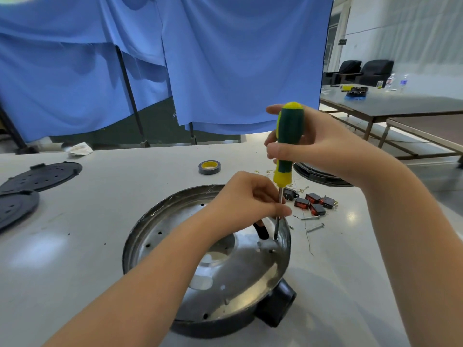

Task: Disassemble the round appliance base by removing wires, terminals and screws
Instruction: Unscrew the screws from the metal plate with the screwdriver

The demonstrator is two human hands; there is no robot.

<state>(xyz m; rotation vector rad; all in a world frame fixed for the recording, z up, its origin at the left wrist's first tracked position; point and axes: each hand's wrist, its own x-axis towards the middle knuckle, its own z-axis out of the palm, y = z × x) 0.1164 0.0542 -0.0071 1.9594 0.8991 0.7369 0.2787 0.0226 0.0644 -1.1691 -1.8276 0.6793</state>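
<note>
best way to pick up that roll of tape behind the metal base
Grip the tape roll across its outer wall, coming straight down from above. It lies flat on the table with its hole facing up and open space all round, so a thumb and finger can pinch opposite sides, or one can hook into the hole.

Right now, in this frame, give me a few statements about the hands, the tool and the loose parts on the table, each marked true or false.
1. The right hand grips the handle of the screwdriver. True.
2. The screwdriver lies flat on the table. False: it stands nearly upright, its tip down inside the round appliance base, near the right rim.
3. The left hand pinches the screwdriver's metal shaft. True.
4. The tape roll sits inside the base. False: it lies on the table beyond the base.
5. Red rocker switches lie on the table right of the base. True.
</note>
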